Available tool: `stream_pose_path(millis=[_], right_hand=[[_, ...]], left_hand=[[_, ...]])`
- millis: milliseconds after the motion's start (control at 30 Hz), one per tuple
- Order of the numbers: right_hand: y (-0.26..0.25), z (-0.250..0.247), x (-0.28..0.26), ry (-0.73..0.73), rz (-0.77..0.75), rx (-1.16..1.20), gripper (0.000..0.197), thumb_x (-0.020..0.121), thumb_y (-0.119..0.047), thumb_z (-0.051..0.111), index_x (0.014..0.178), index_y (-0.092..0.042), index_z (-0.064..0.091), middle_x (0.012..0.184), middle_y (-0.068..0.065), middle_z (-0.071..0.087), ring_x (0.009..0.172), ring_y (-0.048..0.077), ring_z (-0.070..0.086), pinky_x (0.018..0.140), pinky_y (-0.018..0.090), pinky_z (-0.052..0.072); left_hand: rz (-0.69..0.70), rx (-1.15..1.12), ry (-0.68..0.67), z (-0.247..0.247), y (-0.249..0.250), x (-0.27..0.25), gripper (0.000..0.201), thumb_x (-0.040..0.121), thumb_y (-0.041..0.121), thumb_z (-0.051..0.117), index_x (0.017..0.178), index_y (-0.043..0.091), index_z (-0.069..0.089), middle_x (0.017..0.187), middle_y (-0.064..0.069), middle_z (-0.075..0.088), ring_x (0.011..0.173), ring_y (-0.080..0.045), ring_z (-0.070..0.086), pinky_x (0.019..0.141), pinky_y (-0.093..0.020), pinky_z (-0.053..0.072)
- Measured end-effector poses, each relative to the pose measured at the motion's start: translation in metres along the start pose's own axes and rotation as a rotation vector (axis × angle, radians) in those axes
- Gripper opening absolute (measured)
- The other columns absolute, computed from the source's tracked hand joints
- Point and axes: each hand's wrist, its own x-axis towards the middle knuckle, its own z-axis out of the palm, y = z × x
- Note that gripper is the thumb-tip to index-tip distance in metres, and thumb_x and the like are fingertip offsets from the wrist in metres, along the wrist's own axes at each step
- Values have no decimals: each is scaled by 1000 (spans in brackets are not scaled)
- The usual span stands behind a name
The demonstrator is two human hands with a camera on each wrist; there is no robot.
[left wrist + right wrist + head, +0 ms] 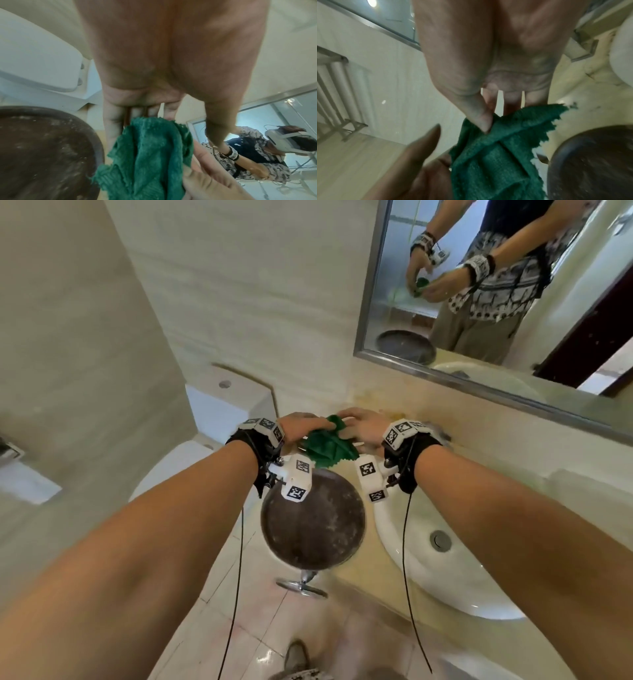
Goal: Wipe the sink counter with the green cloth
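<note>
Both hands, left hand (305, 426) and right hand (364, 424), pinch the green cloth (329, 447) above the bench (383, 570), apparently folding it into a wiping pad.

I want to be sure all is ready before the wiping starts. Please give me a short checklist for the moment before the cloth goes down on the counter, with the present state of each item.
1. Green cloth in hand: ok, the left hand and right hand both hold it above the counter.
2. Right grip firm: ok, the thumb pinches the cloth.
3. Cloth folded flat for wiping: not ok, it hangs bunched.
4. Cloth touching the counter: not ok, not yet.
5. Path clear: not ok, the dark round dish stands beside the white basin.
6. Cloth damp: cannot tell.
</note>
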Motion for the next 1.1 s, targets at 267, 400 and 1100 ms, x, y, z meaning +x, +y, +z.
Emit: stream_pose_path(millis=[267,400,1100], right_hand=[[52,48,46,-61,151,-124,42,80,0,53,105,-31,67,116,8,67,106,39,63,88,53,55],[71,60,56,-99,210,-279,41,91,-43,56,123,-19,59,100,3,63,85,19,60,69,26,50],[160,73,128,-326,145,-822,29,83,-22,66,111,-27,61,115,1,64,99,24,63,84,28,51]], left_hand=[[-137,7,107,-22,-87,41,4,88,17,69,92,17,69,111,-14,69,97,-27,67,80,-40,59],[-197,-8,144,-12,-115,57,7,89,12,67,90,20,67,104,-12,69,90,-27,69,78,-44,60],[-357,762,220,20,-183,110,10,83,18,71,92,15,66,99,-7,70,94,-27,66,80,-35,55]])
